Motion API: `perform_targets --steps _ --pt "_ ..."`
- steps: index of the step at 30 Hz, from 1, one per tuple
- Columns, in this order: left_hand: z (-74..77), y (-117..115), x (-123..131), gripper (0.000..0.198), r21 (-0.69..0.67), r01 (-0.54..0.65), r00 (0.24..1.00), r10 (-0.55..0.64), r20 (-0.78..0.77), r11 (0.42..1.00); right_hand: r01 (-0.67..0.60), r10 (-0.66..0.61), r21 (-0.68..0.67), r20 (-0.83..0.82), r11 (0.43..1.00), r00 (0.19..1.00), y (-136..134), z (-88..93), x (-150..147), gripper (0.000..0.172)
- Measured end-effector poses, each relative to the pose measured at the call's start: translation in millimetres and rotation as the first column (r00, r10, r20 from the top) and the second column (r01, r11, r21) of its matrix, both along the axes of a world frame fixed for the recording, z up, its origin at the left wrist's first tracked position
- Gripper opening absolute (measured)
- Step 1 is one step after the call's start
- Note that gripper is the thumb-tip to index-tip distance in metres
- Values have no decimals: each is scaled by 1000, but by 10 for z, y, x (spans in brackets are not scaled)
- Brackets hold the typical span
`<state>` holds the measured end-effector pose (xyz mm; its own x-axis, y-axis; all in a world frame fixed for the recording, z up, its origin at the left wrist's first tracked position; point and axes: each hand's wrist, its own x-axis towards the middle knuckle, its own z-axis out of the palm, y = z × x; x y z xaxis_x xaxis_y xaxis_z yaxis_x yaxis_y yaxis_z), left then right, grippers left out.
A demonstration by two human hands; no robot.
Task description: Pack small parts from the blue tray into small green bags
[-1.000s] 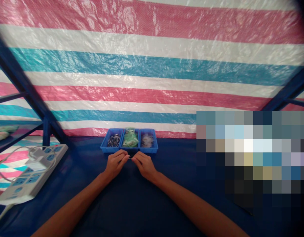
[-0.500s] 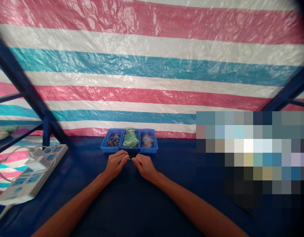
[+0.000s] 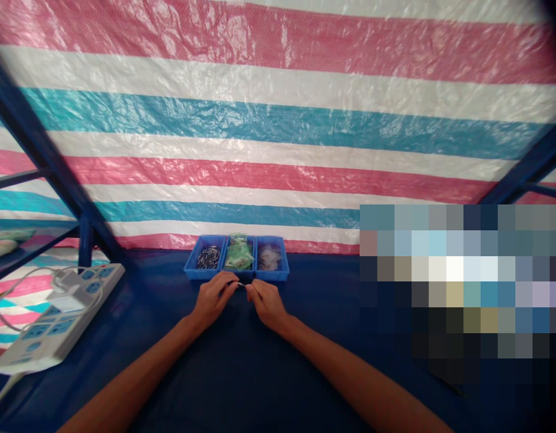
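The left hand (image 3: 215, 297) and right hand (image 3: 266, 304) pinch a small shiny piece (image 3: 242, 284) between them, above the dark blue table (image 3: 237, 373). Just beyond, three blue trays (image 3: 193, 274) hold metal pieces (image 3: 209, 257), green packets (image 3: 239, 257) and whitish bits (image 3: 269, 258). A power strip (image 3: 18, 355) lies at left.

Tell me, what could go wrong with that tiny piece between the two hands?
The small piece pinched between the left hand and right hand could slip. If dropped, it might be hard to spot on the dark blue table, or bounce into the blue bins just beyond.
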<state>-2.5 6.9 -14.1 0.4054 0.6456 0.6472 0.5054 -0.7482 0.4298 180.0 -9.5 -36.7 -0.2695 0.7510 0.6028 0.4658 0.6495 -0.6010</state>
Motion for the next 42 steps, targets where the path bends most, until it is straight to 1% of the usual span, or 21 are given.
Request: perform_targets --steps 4,8,13,17,22,28,33,39,42 --pt "-38 28 6 16 3 6 1000 -6 1 1000 -1 1 -8 -7 1000 1000 14 -14 -4 39" --pt "-51 34 12 18 -33 -5 1000 5 4 999 -5 4 -21 -14 1000 1000 4 2 -11 38" --pt "-28 28 7 20 -43 -55 998 55 -10 998 33 -40 -68 -97 997 995 -26 35 -20 20" --pt "-17 23 4 21 -49 -80 997 79 -22 996 50 -59 -69 -136 996 989 -27 36 -26 18" --pt "-8 7 1 23 -59 -104 994 101 -48 993 34 -38 -32 -144 999 989 -21 28 -24 19" --pt "-43 8 0 19 -90 -70 997 67 -27 994 95 -98 -30 -157 995 983 -11 24 -9 23" --pt "-87 34 4 18 -78 -72 997 72 -13 994 98 -103 -40 -143 994 984 -2 17 -9 26" --pt "-43 22 21 16 -57 -49 998 47 -36 997 90 -95 -43 -140 995 986 -1 31 -13 29" --pt "-33 16 21 17 -51 -57 998 56 -36 997 85 -91 -44 -150 995 984 -9 40 -11 25"
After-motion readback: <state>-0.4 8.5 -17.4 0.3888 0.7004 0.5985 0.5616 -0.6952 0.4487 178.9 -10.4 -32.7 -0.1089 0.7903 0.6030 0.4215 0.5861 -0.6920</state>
